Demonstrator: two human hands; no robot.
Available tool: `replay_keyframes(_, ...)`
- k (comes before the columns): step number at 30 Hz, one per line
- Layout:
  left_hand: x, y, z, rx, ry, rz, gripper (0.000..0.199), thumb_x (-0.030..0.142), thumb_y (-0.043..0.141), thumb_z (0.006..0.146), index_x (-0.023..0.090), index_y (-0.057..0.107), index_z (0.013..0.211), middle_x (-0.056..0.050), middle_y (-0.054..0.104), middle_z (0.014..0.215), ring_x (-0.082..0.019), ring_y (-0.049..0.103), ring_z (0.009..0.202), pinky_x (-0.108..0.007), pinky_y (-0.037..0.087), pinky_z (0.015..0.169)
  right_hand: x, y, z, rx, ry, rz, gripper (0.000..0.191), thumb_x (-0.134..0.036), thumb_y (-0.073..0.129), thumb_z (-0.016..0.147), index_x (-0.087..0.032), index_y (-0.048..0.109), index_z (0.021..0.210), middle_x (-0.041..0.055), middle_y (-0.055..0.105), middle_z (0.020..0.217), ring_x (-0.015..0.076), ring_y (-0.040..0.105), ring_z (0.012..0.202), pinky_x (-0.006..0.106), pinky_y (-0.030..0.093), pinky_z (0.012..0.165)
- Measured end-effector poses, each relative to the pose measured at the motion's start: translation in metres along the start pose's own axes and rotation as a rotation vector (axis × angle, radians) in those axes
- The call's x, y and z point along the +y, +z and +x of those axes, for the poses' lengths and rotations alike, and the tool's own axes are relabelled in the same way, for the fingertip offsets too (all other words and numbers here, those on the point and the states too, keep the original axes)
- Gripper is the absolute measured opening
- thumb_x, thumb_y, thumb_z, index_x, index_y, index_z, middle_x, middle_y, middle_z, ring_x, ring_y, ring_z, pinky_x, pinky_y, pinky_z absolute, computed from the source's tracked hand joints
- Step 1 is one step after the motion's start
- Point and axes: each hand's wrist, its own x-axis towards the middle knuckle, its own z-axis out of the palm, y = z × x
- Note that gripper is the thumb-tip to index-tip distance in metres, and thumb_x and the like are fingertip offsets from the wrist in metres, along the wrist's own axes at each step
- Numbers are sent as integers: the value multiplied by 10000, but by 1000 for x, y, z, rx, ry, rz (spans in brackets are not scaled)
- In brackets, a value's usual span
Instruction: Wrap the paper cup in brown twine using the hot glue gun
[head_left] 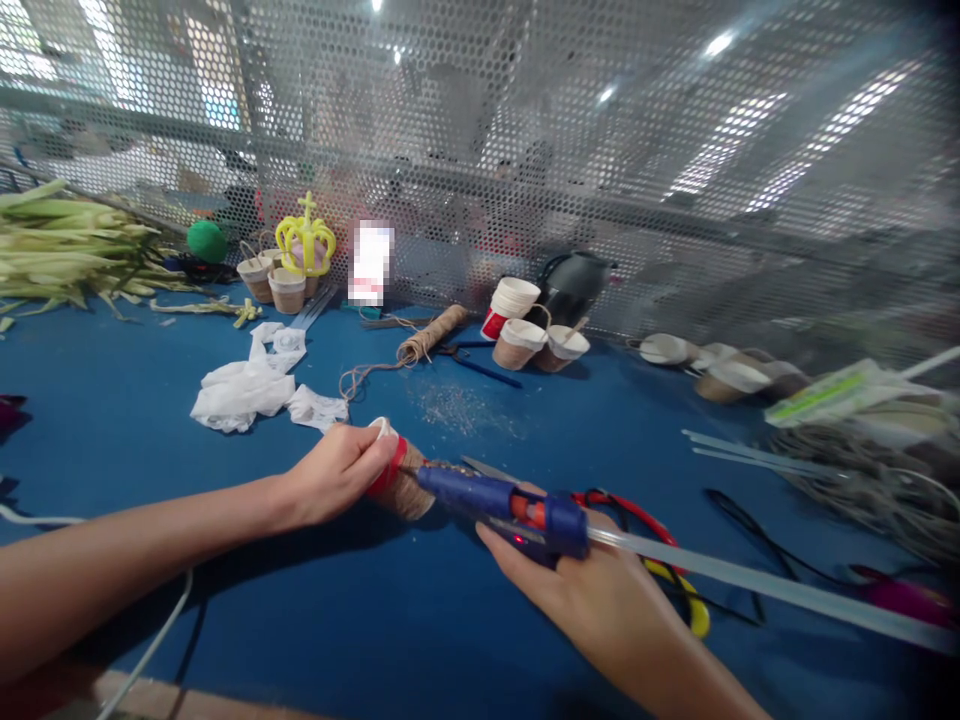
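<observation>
In the head view, we see our left hand (pixel 341 470) gripping a small tapered cup (pixel 411 494) with coarse brown wrapping and a red band, tilted over the smooth blue tabletop (pixel 337 640). Our right hand (pixel 600 595) grasps a blue plastic glue gun (pixel 487 500), its nozzle at the cup's side, a long translucent glue stick (pixel 712 565) jutting from its back. Beyond lie crumpled white fabric (pixel 244 392) and a roll of rough tan twine (pixel 435 335), before a perforated grey metal screen (pixel 420 120).
</observation>
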Motion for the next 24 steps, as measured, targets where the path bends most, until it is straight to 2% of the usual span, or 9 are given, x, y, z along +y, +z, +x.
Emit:
replay_keyframes(4, -3, 1, -1, 10, 45, 41, 433, 374, 268, 843, 113, 480, 571, 45, 280, 513, -79, 242, 488, -192, 231, 415, 7, -3, 2, 24, -66, -45, 160, -265, 474, 744, -272, 634, 733, 15, 641, 594, 217, 639, 665, 323, 523, 600)
replay_keyframes(8, -6, 1, 0, 12, 73, 61, 406, 364, 268, 843, 147, 380, 518, 53, 239, 509, -73, 225, 477, -194, 207, 405, 9, -7, 3, -43, -148, -101, 183, -243, 474, 728, -285, 652, 713, -4, 608, 497, 205, 642, 640, 299, 519, 608)
replay_keyframes(11, -5, 1, 0, 19, 59, 60, 411, 365, 281, 842, 143, 390, 514, 54, 247, 504, -72, 230, 476, -193, 202, 404, 4, -9, 6, -21, -130, -103, 180, -227, 474, 727, -271, 644, 689, 16, 647, 587, 210, 643, 675, 305, 520, 630)
replay_keyframes(14, -3, 0, 0, 2, 38, 24, 418, 356, 283, 844, 108, 520, 605, 44, 329, 507, -77, 275, 482, -186, 245, 416, -1, -8, 5, -2, -56, -67, 148, -218, 484, 723, -250, 618, 669, 25, 650, 623, 195, 628, 602, 294, 519, 567)
replay_keyframes(18, -2, 0, 0, 14, -9, -7, 450, 380, 278, 845, 86, 580, 687, 14, 462, 537, -87, 359, 486, -191, 320, 453, 2, 1, -4, -35, -10, -8, 151, -201, 475, 740, -252, 539, 614, -18, 553, 500, 146, 538, 456, 251, 464, 447)
replay_keyframes(24, 1, 0, 0, -29, -29, -118, 455, 401, 284, 852, 92, 601, 747, -25, 598, 633, -108, 479, 538, -202, 389, 535, 9, 10, -12, -68, 11, 17, 125, -206, 495, 760, -240, 481, 641, -27, 558, 576, 137, 526, 511, 257, 440, 482)
